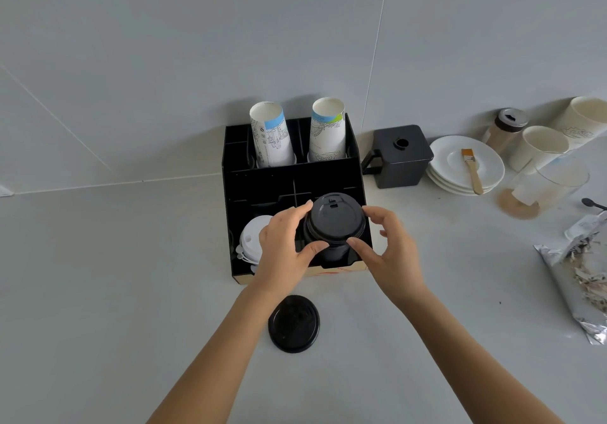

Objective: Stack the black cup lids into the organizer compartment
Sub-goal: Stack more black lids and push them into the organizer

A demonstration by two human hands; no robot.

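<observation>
- The stack of black cup lids [335, 223] stands in the front right compartment of the black organizer [289, 180], rising above its edge.
- The left hand [285, 246] grasps the stack from the left, thumb and fingers touching it.
- The right hand [391, 246] is half open just beside the stack; whether its fingertips touch, I cannot tell.
- One loose black lid [294, 324] lies on the counter [98, 292], between the forearms.
- White lids [251, 239] fill the front left compartment.
- The printed paper cups [271, 134] behind carry drawings; no writing is readable.

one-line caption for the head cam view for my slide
Both hands, left and right, settle a stack of black lids into the organizer; one black lid remains on the counter.
</observation>
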